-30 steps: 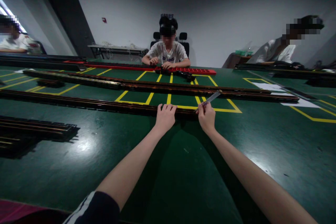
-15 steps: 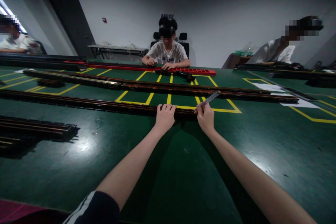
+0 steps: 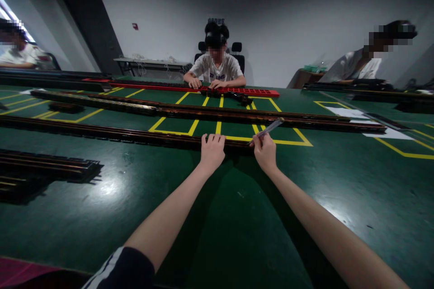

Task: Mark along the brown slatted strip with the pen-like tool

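Note:
A long dark rail with thin coppery lines lies across the green table in front of me. My left hand curls its fingers over the rail and holds it down against the table. Close to the rail's right end, my right hand pinches a slim tool with a clear handle. The tool slants, its handle up to the right and its lower tip down at the rail. My fingers hide part of that tip, and I cannot tell its exact kind.
Beyond runs another long dark rail over yellow tape lines. Shorter dark rails lie at the left. White papers are at the right. Across the table a person handles dark parts beside a red tray. Other people sit at both sides.
Both my hands have shifted very slightly left along the rail. The tool stays in my right hand at the same slant.

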A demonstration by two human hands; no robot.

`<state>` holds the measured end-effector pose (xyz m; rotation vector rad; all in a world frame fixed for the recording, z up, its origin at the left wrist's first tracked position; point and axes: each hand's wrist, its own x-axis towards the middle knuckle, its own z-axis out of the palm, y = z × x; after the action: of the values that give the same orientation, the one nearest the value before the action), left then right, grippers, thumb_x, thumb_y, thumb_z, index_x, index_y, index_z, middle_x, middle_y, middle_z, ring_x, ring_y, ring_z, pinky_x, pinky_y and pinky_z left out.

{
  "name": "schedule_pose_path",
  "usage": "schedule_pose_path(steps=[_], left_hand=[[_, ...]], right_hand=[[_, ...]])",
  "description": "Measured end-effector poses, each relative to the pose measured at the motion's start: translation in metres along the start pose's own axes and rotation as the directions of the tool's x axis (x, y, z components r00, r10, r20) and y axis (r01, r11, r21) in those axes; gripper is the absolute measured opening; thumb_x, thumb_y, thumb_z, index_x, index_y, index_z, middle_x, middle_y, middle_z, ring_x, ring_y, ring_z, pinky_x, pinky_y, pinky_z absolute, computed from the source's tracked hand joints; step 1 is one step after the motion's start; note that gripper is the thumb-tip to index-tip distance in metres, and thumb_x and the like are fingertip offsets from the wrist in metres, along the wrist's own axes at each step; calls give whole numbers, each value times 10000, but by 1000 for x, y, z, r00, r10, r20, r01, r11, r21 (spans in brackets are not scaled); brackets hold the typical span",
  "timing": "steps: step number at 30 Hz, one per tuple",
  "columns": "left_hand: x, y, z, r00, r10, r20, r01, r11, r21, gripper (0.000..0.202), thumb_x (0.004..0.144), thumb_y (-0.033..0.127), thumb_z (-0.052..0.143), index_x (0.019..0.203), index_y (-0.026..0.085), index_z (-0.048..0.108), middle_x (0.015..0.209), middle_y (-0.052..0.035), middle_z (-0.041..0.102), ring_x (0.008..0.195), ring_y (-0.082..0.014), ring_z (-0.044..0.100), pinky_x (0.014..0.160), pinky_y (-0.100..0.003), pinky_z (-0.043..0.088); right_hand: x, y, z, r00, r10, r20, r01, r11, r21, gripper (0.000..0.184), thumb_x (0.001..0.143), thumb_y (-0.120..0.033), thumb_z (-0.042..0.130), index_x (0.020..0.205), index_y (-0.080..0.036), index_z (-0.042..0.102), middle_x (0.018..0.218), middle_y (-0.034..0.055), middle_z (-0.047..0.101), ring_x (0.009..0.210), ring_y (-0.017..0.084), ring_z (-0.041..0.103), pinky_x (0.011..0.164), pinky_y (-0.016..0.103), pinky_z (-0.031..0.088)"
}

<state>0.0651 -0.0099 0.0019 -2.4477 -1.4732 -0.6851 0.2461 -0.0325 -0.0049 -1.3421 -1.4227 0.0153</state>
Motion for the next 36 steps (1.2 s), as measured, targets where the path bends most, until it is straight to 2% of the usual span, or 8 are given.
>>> schedule_pose_path(steps=[7,13,17,24,36], left_hand=[[0,-3,-1,1000,10,24,-9,997,-73,420,849,62,367,1186,145,604,1215,-105,644,1175,-239,546,1085,-485,329],[0,-2,-5,999,38,36,-33,990,-135,415,885,132,345,1214,149,598,1246,-98,637,1191,-220,543,1112,-468,301],[0,-2,-4,997,54,49,-45,986,-162,402,891,254,394,1235,171,583,1254,-94,630,1192,-231,536,1109,-481,298],[2,-2,-1,996,65,55,-60,995,-81,482,903,475,414,1240,170,573,1228,-118,630,1135,-275,552,1042,-497,353],[2,-1,-2,997,58,50,-56,997,-47,427,918,453,429,1194,171,592,1189,-113,641,1115,-273,562,1029,-487,366]], right_hand=[[0,-1,-1,1000,16,8,-16,1000,22,381,907,-563,398,763,-223,491,659,47,610,625,223,599,659,407,489],[0,0,0,998,48,35,-49,997,51,368,900,-556,412,781,-217,493,690,57,610,636,225,595,658,416,496],[0,0,0,999,42,26,-44,998,47,358,907,-538,410,777,-217,500,683,58,611,632,227,593,661,427,502],[1,1,0,999,29,18,-29,999,30,320,911,-506,424,777,-224,497,665,48,618,629,227,598,668,416,495],[1,0,0,1000,1,-5,-1,1000,15,322,914,-503,421,780,-219,492,641,42,618,603,218,595,663,403,480]])
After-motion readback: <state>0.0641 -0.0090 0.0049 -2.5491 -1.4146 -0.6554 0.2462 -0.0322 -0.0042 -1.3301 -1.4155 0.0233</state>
